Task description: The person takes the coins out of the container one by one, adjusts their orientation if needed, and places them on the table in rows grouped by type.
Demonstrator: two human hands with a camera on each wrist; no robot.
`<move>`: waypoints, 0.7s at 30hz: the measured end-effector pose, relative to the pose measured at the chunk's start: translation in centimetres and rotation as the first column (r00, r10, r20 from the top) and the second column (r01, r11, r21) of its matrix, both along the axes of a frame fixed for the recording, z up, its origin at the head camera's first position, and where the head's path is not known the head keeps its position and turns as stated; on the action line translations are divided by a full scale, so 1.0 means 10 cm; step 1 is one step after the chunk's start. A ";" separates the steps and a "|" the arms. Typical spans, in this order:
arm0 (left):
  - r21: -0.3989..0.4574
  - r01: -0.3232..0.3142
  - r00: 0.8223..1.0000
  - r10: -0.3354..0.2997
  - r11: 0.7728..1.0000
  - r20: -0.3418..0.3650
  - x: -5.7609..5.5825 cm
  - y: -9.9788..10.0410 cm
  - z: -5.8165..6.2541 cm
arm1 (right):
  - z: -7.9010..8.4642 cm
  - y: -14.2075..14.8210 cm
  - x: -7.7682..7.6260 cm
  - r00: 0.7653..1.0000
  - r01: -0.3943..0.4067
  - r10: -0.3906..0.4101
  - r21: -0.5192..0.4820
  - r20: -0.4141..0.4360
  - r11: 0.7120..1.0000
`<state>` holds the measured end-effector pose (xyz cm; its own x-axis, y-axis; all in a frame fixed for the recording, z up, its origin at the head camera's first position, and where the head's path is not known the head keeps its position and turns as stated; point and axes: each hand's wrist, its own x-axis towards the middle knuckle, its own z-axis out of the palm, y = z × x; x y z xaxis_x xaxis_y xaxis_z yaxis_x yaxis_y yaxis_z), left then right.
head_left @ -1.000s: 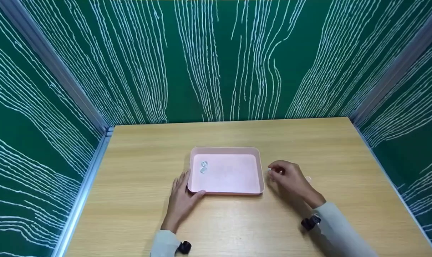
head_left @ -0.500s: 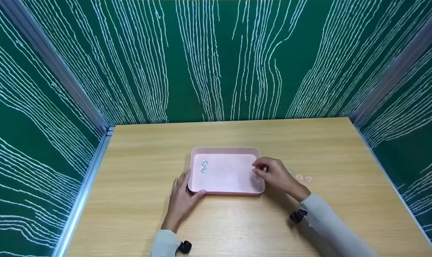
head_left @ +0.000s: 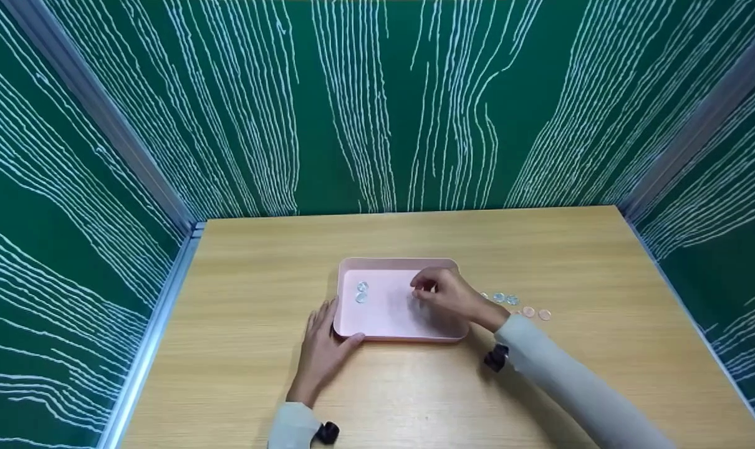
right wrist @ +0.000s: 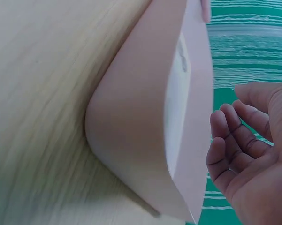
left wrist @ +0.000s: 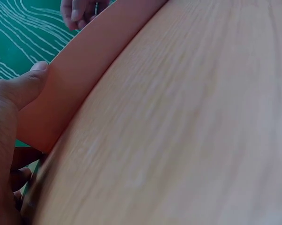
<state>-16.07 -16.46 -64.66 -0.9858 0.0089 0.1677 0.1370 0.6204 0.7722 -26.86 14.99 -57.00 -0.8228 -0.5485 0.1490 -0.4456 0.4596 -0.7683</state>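
A shallow pink tray (head_left: 383,324) lies on the table. My left hand (head_left: 324,355) grips its near left corner, thumb (left wrist: 30,84) against the front wall and fingers along the left side. Over the tray's right half, my right hand (head_left: 452,296) has thumb and forefinger together on a small clear disc, mostly hidden by the fingertips. In the right wrist view, the other fingers (right wrist: 220,154) of that hand are loosely curled above the rim. Two clear round discs (head_left: 361,298) lie one behind the other in the tray's left part.
Right of the tray, several more small discs lie in a row on the wooden table (head_left: 277,249): bluish clear ones (head_left: 512,300) and pinkish ones (head_left: 544,315). Green walls (head_left: 346,125) with white lines enclose the table at the back and sides.
My right hand has moved left from beside the tray, across its right wall, to over the inside. More discs on the table have come into view. The left hand keeps its place.
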 end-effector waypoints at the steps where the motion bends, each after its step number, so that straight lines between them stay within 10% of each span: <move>1: -0.001 0.004 1.000 -0.004 1.000 -0.004 0.00 0.00 0.00 | 0.00 -0.03 -0.02 1.000 -0.014 0.014 0.009 0.002 1.000; 21: -0.020 -0.012 0.999 0.013 1.000 0.039 0.00 -0.01 0.01 | -0.06 -0.54 -0.35 0.988 -0.108 0.092 0.137 0.121 0.985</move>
